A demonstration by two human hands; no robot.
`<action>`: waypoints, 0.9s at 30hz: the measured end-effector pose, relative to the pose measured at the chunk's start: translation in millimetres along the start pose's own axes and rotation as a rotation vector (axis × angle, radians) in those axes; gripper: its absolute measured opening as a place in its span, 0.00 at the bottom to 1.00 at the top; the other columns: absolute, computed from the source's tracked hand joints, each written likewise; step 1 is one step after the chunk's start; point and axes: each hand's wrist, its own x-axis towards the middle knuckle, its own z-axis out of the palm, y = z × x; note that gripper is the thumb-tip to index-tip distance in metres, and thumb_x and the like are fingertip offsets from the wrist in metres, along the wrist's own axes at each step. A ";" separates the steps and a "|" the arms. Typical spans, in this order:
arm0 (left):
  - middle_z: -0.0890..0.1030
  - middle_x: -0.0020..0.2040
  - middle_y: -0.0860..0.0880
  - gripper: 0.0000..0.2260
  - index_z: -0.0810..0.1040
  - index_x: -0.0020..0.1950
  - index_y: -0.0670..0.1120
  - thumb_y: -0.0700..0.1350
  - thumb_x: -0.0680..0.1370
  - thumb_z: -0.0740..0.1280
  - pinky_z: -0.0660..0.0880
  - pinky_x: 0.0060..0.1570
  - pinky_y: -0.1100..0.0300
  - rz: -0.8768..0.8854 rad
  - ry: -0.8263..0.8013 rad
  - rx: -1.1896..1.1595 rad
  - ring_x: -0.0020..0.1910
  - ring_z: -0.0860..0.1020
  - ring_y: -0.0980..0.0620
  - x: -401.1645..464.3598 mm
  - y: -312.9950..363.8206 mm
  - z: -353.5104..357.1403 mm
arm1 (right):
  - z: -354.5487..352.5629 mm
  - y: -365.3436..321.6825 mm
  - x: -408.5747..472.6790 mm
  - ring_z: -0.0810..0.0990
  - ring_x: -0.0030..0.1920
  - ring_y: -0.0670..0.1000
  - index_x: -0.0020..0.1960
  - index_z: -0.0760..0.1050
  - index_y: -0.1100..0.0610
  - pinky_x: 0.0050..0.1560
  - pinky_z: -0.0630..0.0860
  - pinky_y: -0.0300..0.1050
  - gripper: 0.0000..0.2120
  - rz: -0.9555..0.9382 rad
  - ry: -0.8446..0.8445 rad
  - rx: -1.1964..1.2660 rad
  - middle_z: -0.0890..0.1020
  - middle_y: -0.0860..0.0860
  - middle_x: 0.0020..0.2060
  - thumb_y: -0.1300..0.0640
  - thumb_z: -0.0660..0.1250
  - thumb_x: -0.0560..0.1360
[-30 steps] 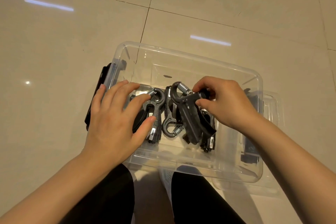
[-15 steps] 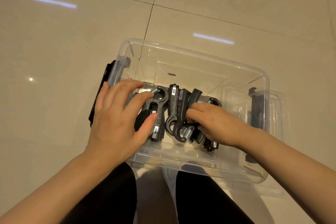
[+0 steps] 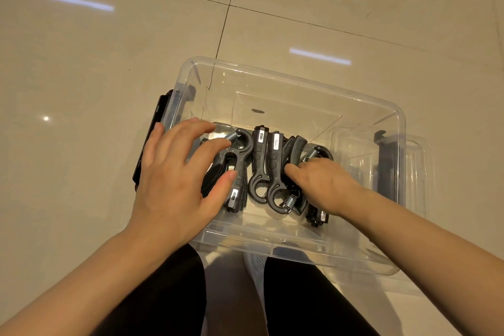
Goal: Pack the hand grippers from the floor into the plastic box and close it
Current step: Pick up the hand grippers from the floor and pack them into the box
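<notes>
The black hand grippers [image 3: 261,169] lay side by side in the near half of the clear plastic box [image 3: 300,84], which stood open on the tiled floor [image 3: 81,63]. The left hand [image 3: 180,174] rested spread, fingers straight, over the leftmost gripper. The right hand [image 3: 321,183] pressed the rightmost grippers, fingers curled among them.
</notes>
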 end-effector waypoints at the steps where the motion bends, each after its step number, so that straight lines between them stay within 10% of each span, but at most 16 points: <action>1: 0.75 0.60 0.44 0.16 0.78 0.56 0.45 0.51 0.73 0.66 0.59 0.68 0.38 0.000 0.001 -0.006 0.63 0.70 0.45 0.2 -0.2 0.2 | 1.0 1.3 -2.1 0.68 0.29 0.52 0.50 0.68 0.59 0.26 0.58 0.42 0.15 -0.017 0.072 0.003 0.66 0.49 0.28 0.68 0.68 0.67; 4: 0.75 0.60 0.44 0.15 0.78 0.56 0.44 0.50 0.73 0.66 0.59 0.67 0.38 -0.007 0.008 -0.019 0.63 0.71 0.45 0.0 -1.3 0.6 | -2.3 2.0 -8.1 0.59 0.23 0.49 0.40 0.69 0.58 0.26 0.43 0.36 0.22 -0.033 0.227 0.048 0.60 0.47 0.24 0.71 0.75 0.53; 10: 0.75 0.60 0.45 0.15 0.79 0.56 0.45 0.50 0.73 0.66 0.60 0.67 0.39 -0.032 0.003 -0.022 0.63 0.72 0.45 0.7 -0.7 -0.8 | 5.4 -7.9 20.8 0.69 0.34 0.52 0.51 0.72 0.60 0.33 0.64 0.45 0.09 -0.044 0.124 0.053 0.70 0.51 0.33 0.67 0.64 0.72; 27: 0.76 0.59 0.54 0.19 0.74 0.62 0.52 0.56 0.72 0.62 0.53 0.70 0.46 -0.051 -0.067 -0.089 0.65 0.70 0.51 5.6 -1.2 -4.9 | -78.6 2.0 -61.1 0.77 0.49 0.50 0.52 0.74 0.49 0.39 0.70 0.44 0.07 0.280 0.106 0.135 0.79 0.46 0.48 0.51 0.58 0.78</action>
